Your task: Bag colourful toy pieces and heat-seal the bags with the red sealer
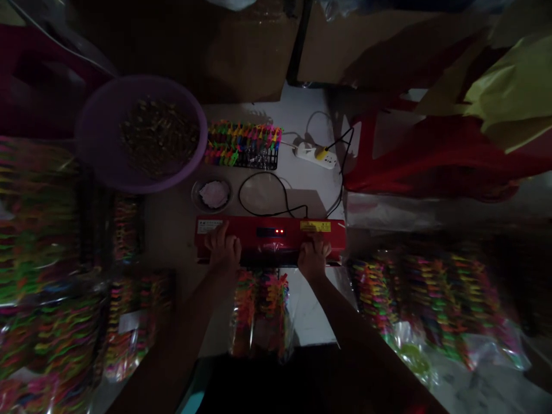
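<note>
A long red heat sealer [271, 246] lies crosswise in front of me, with two red lights lit on its panel. My left hand [223, 246] presses on its left end, fingers bent over the red top. On the right end sits my right hand [314, 255], its fingers curled against the sealer in the same way. Between my forearms, a clear plastic bag [261, 316] of colourful small pieces reaches up to the sealer's front edge. Whether the bag's mouth is inside the sealer is hidden. Details of my fingertips are dim.
Behind the sealer are a black tray [275, 160] of colourful pieces, a small bowl [198, 202] and a white power strip [330, 161] with looping cable. A purple basin [97, 164] holds brass-coloured parts. Filled bags [425, 293] lie right, more left. A red stool [388, 167] stands right.
</note>
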Demonstrator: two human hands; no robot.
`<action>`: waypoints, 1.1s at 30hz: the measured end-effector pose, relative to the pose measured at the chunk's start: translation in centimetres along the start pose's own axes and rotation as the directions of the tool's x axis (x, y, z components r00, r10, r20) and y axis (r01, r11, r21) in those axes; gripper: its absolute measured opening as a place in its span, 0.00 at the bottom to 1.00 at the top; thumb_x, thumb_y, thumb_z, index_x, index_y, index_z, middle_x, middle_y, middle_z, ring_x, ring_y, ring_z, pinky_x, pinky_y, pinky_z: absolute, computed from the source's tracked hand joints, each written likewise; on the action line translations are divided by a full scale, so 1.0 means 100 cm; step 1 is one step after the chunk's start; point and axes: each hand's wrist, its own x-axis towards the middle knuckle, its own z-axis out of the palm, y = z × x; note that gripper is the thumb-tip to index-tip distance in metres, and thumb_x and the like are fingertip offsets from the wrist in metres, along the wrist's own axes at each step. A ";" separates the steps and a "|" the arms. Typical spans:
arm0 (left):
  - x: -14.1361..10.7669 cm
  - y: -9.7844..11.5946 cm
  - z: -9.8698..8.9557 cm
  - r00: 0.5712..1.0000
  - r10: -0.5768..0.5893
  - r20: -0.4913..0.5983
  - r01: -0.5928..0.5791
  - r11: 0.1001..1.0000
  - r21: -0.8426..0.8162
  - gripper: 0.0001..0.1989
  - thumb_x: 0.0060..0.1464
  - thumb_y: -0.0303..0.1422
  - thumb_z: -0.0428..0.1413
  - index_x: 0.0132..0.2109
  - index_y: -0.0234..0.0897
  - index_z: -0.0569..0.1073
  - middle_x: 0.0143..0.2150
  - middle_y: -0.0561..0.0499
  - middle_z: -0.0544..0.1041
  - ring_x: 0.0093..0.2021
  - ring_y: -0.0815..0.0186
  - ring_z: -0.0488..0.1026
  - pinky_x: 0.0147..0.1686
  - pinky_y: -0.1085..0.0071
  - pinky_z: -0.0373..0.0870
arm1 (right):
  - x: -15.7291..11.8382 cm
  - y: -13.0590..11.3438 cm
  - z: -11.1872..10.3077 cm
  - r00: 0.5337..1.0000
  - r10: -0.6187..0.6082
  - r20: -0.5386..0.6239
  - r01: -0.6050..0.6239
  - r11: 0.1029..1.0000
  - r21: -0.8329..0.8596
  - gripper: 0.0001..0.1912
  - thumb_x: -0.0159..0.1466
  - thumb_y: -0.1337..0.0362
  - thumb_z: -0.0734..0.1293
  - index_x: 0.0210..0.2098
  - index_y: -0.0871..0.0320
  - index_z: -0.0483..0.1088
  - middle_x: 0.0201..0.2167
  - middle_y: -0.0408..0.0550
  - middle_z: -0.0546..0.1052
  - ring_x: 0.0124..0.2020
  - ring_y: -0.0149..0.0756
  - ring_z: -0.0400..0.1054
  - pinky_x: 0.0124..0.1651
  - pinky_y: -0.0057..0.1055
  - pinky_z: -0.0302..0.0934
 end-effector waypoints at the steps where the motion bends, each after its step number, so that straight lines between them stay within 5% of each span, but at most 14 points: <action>1: 0.000 0.000 0.001 1.000 -0.006 -0.014 0.006 1.000 0.023 0.05 0.55 0.31 0.49 0.35 0.37 0.68 0.62 0.40 0.61 0.63 0.53 0.52 0.60 0.47 0.41 | 0.000 0.000 0.000 1.000 0.000 -0.002 0.000 1.000 -0.003 0.07 0.56 0.72 0.59 0.30 0.58 0.67 0.50 0.55 0.64 0.55 0.47 0.52 0.56 0.48 0.45; 11: 0.000 -0.007 0.008 0.980 0.157 -0.120 -0.130 0.969 0.209 0.04 0.56 0.30 0.50 0.36 0.35 0.67 0.58 0.37 0.65 0.60 0.53 0.57 0.57 0.48 0.50 | 0.003 -0.002 0.004 0.977 -0.103 -0.189 0.108 0.994 0.015 0.05 0.57 0.72 0.59 0.30 0.58 0.65 0.51 0.54 0.64 0.55 0.45 0.54 0.56 0.47 0.51; 19: 0.001 -0.012 0.011 0.961 0.227 -0.158 -0.184 0.952 0.246 0.04 0.55 0.31 0.52 0.36 0.34 0.67 0.59 0.35 0.63 0.60 0.52 0.57 0.56 0.49 0.52 | 0.004 -0.003 0.003 0.981 -0.093 -0.168 0.097 0.995 0.015 0.05 0.58 0.72 0.59 0.30 0.58 0.65 0.53 0.54 0.63 0.57 0.45 0.53 0.57 0.47 0.51; 33: 0.002 -0.003 0.004 0.979 0.165 -0.120 -0.133 0.962 0.239 0.07 0.57 0.33 0.49 0.35 0.35 0.68 0.58 0.36 0.65 0.58 0.51 0.60 0.56 0.48 0.51 | 0.004 -0.003 0.001 0.992 -0.052 -0.115 0.050 0.999 -0.018 0.06 0.56 0.72 0.59 0.31 0.58 0.66 0.52 0.55 0.65 0.54 0.46 0.55 0.56 0.46 0.48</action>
